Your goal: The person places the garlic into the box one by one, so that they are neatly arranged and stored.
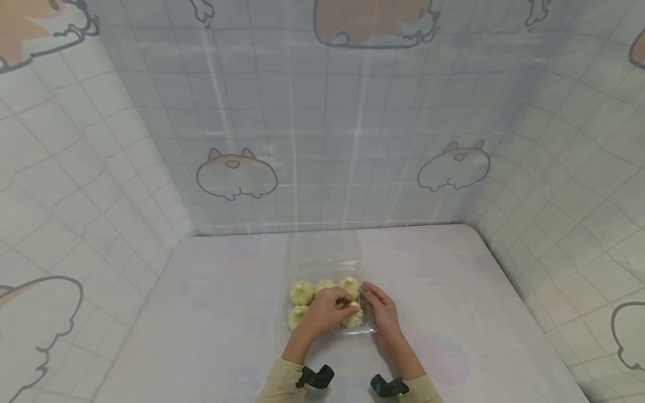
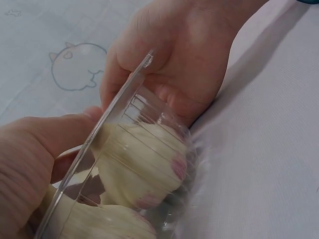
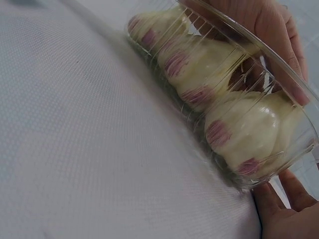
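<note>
A clear plastic clamshell box [image 1: 322,267] stands on the table with its lid folded back. Several pale garlic bulbs [image 1: 302,293] sit inside it in two rows; pink patches mark the bulbs [image 2: 149,159] in the left wrist view. My left hand [image 1: 325,309] reaches over the box, thumb and forefinger pinching the top of the front right garlic bulb [image 3: 246,127]. Its other fingers are partly hidden behind the bulbs. My right hand [image 1: 385,316] rests against the box's right side, fingers fairly straight and touching the wall.
The box stands on a pale table [image 1: 216,330] with soft coloured spots. Behind it rises a grid-patterned curtain [image 1: 322,123] with cartoon dogs, and similar sheets hang at both sides. Each wrist wears a dark strapped device [image 1: 318,376].
</note>
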### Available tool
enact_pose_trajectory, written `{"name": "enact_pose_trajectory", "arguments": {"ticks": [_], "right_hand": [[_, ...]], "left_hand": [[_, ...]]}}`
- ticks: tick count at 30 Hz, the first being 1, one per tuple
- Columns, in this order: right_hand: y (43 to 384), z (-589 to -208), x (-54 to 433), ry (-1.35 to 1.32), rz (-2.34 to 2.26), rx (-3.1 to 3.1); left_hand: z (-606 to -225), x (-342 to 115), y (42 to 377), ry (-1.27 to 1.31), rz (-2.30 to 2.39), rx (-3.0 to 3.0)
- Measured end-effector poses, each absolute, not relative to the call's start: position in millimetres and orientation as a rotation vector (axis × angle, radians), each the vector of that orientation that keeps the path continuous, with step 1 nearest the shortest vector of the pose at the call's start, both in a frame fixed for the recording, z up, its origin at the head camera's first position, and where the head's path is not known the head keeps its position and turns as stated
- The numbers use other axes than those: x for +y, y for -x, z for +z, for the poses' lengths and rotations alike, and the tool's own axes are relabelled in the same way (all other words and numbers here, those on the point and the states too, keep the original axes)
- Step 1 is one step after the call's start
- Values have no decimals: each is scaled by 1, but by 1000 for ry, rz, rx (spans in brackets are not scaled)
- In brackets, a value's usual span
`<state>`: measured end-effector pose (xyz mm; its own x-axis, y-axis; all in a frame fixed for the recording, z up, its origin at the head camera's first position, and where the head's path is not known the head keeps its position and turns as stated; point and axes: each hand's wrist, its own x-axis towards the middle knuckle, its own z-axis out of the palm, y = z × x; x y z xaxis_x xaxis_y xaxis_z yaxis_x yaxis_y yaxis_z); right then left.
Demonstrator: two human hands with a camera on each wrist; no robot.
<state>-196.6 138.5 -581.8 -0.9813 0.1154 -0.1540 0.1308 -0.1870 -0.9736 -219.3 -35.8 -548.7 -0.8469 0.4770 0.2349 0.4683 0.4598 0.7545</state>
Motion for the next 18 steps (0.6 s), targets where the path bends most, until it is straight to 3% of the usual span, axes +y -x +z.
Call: {"name": "enact_pose_trajectory", "arguments": {"ticks": [18], "right_hand": [[194,-580,139,-291,-2405,1970]], "left_hand": [[-548,-36,217,-842,1490,2580]]}}
